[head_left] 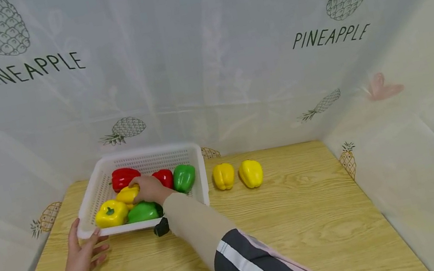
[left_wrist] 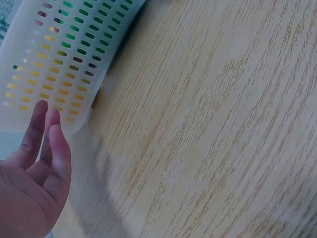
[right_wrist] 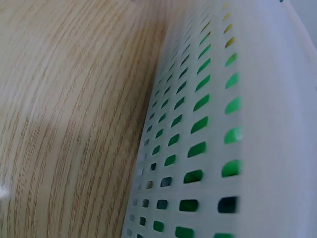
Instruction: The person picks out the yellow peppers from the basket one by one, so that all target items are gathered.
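Note:
A white plastic basket [head_left: 203,181] holds several bell peppers. Inside it, my right hand [head_left: 150,188] grips a yellow bell pepper [head_left: 126,196] from above, with fingertips along its right side. Around that pepper are a red bell pepper [head_left: 124,177] behind, another yellow bell pepper [head_left: 111,214] at front left and a green bell pepper [head_left: 142,212] at the front. My left hand [head_left: 81,254] is at the basket's front left corner, fingers extended and loosely spread. In the left wrist view its fingertips [left_wrist: 42,105] are against the slotted wall. The right wrist view shows only the basket's side and the table.
Two yellow bell peppers, one [head_left: 224,176] nearer the basket and one [head_left: 251,173] farther right, stand on the wooden table [head_left: 302,222]. A second red pepper [head_left: 165,177] and green pepper [head_left: 184,178] lie in the basket's right part. A pineapple-print sheet [head_left: 204,60] hangs behind.

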